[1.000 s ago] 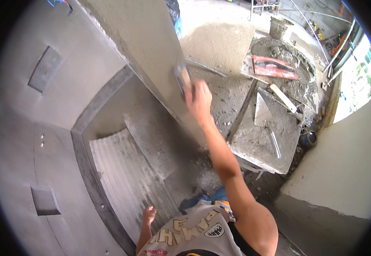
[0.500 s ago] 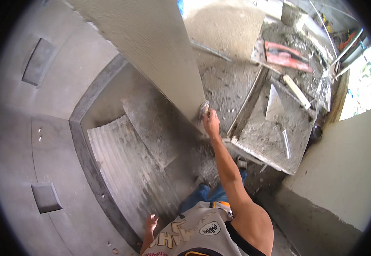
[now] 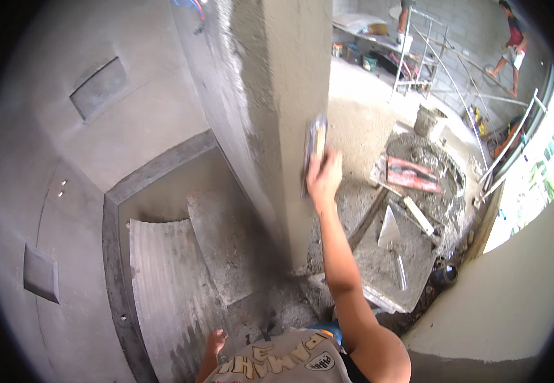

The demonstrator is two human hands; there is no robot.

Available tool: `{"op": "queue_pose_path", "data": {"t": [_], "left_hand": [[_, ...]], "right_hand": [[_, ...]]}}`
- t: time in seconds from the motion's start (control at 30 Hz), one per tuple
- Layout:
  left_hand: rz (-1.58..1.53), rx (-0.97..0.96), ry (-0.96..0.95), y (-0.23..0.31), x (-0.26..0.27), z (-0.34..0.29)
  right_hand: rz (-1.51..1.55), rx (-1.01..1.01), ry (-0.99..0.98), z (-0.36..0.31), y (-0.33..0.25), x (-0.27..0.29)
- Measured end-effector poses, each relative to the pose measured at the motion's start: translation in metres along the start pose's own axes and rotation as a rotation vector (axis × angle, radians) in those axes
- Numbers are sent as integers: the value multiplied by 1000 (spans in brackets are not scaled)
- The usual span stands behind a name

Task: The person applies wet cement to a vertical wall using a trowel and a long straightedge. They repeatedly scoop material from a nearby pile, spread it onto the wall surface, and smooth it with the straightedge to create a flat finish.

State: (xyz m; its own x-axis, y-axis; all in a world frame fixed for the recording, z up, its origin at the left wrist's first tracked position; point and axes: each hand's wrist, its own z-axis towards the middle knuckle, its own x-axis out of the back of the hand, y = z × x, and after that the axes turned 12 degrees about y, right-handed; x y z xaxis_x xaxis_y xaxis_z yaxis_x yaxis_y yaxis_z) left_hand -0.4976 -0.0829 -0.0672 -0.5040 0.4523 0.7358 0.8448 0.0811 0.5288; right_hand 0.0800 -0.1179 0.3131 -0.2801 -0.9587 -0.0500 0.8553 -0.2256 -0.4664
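My right hand (image 3: 325,176) grips the handle of a plastering trowel (image 3: 316,137) and holds its blade upright against the right-hand face of a grey plastered column (image 3: 297,83). My left hand (image 3: 215,341) hangs low by my shirt, its fingers curled in, with nothing visible in them. Right of the column, a pointed trowel (image 3: 389,231) lies on a mortar-covered board (image 3: 369,258). Near it rest a tool with a white handle (image 3: 418,216) and a red float (image 3: 414,175), beside wet mortar (image 3: 450,182).
A corrugated sheet (image 3: 165,274) lies below at left, near a grey wall with recessed boxes (image 3: 99,88). Farther off stand a mortar-smeared bucket (image 3: 428,121) and a metal scaffold (image 3: 417,83). One person (image 3: 515,45) is up on the scaffold; another's leg (image 3: 404,22) shows.
My right hand and the plastering trowel have risen from the column's lower part to higher up its face. The view has tilted up, bringing the scaffold and people in.
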Motion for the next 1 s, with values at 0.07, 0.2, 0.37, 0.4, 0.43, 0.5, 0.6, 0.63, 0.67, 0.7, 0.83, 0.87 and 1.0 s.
{"op": "queue_pose_path", "data": {"t": [0.07, 0.2, 0.37, 0.4, 0.43, 0.5, 0.6, 0.63, 0.67, 0.7, 0.83, 0.87, 1.0], "left_hand": [[-36, 12, -15, 3, 0, 9], [-12, -4, -30, 4, 2, 0], [67, -73, 38, 40, 12, 3], [-11, -141, 57, 39, 7, 10], [-90, -212, 82, 42, 1, 21], [-172, -394, 90, 109, -18, 15], [-269, -695, 42, 270, -6, -62], [-287, -811, 61, 305, -1, -81], [-309, -941, 89, 339, -1, -97], [-290, -1061, 188, 362, -3, -104], [-86, -1132, 217, 411, -25, -121], [-87, -1117, 232, 416, -29, -122], [-114, -1111, 352, 427, -42, -120]], "right_hand": [[9, -37, -48, -61, 27, 9], [-7, -8, 14, -57, 30, 9], [24, -79, 42, 58, -25, 1], [45, -81, 51, 59, -30, 0], [-27, -15, 45, 31, -17, -3], [-5, -96, -47, -29, 8, 18], [-88, -166, -241, -112, 42, 62], [-99, -201, -255, -127, 32, 73], [-60, -288, -267, -138, 22, 84], [-3, -339, -292, -145, 8, 95], [-59, -393, -378, -152, -25, 129], [-71, -399, -387, -149, -28, 135], [-95, -433, -388, -131, -37, 145]]}}
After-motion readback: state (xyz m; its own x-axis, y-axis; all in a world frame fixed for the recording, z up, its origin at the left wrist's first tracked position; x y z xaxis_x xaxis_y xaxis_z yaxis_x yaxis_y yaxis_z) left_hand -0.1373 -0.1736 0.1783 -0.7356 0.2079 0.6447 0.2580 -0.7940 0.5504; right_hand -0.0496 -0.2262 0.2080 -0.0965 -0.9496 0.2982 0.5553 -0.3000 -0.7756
